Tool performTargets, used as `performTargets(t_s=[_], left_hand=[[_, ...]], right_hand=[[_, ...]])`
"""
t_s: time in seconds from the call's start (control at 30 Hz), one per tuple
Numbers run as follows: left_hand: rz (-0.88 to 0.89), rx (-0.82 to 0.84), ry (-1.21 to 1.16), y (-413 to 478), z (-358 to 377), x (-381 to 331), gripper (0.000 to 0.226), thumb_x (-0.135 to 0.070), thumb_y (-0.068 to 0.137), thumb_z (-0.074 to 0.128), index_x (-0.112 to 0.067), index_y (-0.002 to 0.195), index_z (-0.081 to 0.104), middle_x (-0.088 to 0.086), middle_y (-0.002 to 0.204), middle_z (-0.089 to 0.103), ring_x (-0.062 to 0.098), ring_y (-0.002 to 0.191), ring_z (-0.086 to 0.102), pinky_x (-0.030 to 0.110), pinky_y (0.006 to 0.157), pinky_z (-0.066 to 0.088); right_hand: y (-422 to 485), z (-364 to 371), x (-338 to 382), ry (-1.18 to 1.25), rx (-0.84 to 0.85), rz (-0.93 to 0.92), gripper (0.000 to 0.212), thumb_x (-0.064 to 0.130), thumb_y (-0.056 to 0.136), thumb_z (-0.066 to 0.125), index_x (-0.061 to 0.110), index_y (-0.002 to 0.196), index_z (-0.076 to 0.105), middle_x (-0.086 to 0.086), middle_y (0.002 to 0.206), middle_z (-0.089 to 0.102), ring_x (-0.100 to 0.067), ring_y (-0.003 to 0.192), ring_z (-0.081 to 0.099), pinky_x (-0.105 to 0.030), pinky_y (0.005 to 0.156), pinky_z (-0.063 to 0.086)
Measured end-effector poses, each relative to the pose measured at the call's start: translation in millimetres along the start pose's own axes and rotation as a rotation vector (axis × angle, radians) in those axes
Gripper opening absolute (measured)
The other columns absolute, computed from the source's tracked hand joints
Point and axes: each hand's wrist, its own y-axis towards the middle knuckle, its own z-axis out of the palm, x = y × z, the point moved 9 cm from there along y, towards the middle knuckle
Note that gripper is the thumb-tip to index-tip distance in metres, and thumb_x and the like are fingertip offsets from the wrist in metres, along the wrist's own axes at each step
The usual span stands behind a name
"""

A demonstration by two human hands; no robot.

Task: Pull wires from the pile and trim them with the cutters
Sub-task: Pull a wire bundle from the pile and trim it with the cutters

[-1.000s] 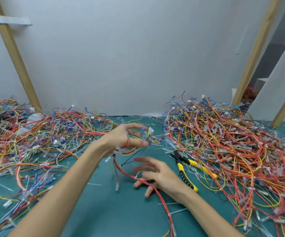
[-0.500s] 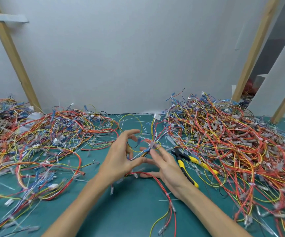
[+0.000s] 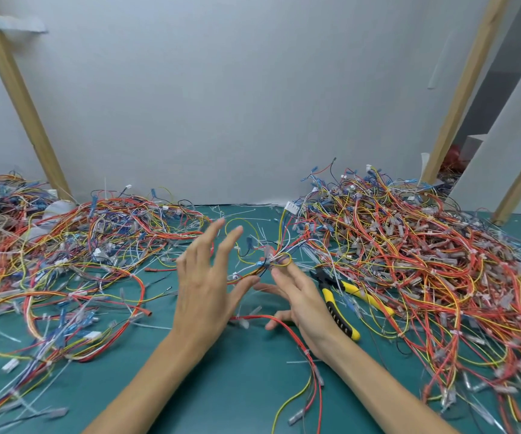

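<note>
The left hand [image 3: 202, 277] fans open with straight fingers, no longer pinching the wire bundle [image 3: 270, 260], only its thumb near it. The right hand [image 3: 299, 297] props that bundle on nearly straight fingertips, thumb apart. The bundle sits just off the right pile [image 3: 409, 245], largely freed, I judge; the cutters [image 3: 340, 297] lie untouched beside the right hand, so trimming looks next
</note>
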Motion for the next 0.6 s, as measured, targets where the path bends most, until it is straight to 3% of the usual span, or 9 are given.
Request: performTargets(t_s=[0.13,0.23,0.37,0.43,0.5,0.6], left_hand=[[0.150,0.035,-0.024,-0.1,5.8,-25.1,0.043,-0.023,0.087,0.061,-0.015,0.129,0.057,0.001,0.124,0.061,0.021,0.113,0.054,0.033,0.096,0.039],[0.065,0.150,-0.159,-4.1,17.4,-23.5,0.036,-0.024,0.091,0.059,-0.015,0.125,0.057,0.000,0.116,0.063,0.022,0.106,0.058,0.033,0.092,0.043],[-0.046,0.202,-0.224,-0.3,24.3,-13.4,0.031,-0.030,0.089,0.067,-0.021,0.118,0.058,-0.004,0.107,0.067,0.022,0.098,0.063,0.039,0.084,0.050],[-0.059,0.182,-0.245,7.2,21.7,-13.4,0.029,-0.031,0.087,0.069,-0.021,0.113,0.061,-0.005,0.102,0.071,0.022,0.092,0.067,0.040,0.079,0.053],[-0.065,0.139,-0.278,15.5,17.3,-13.6,0.025,-0.027,0.086,0.073,-0.017,0.107,0.065,-0.006,0.097,0.073,0.018,0.083,0.069,0.038,0.075,0.055],[-0.112,0.105,-0.341,29.2,12.3,-10.0,0.013,-0.023,0.088,0.071,-0.014,0.097,0.068,-0.006,0.084,0.074,0.014,0.071,0.068,0.032,0.069,0.053]], right_hand=[[-2.2,7.1,3.3,-0.059,0.035,-0.026,0.029,0.022,0.103,0.048,0.042,0.122,0.056,0.025,0.113,0.061,-0.011,0.110,0.064,-0.035,0.047,0.057],[-3.9,11.8,6.6,-0.148,0.067,-0.055,0.030,0.025,0.105,0.044,0.050,0.115,0.055,0.037,0.105,0.060,-0.004,0.111,0.062,-0.040,0.051,0.059],[-8.4,18.8,11.8,-0.273,0.101,-0.076,0.047,0.033,0.106,0.038,0.079,0.100,0.047,0.053,0.103,0.053,0.008,0.109,0.058,-0.039,0.059,0.061],[-9.3,21.6,9.6,-0.285,0.145,-0.057,0.039,0.044,0.103,0.037,0.083,0.103,0.039,0.053,0.108,0.051,0.005,0.110,0.060,-0.037,0.065,0.061],[-7.2,19.3,5.4,-0.267,0.166,-0.027,0.029,0.051,0.100,0.038,0.074,0.117,0.035,0.052,0.120,0.045,0.004,0.109,0.060,-0.042,0.070,0.062],[-3.2,16.7,2.8,-0.311,0.176,-0.025,0.045,0.033,0.103,0.046,0.063,0.132,0.028,0.029,0.140,0.042,-0.002,0.109,0.061,-0.040,0.068,0.061]])
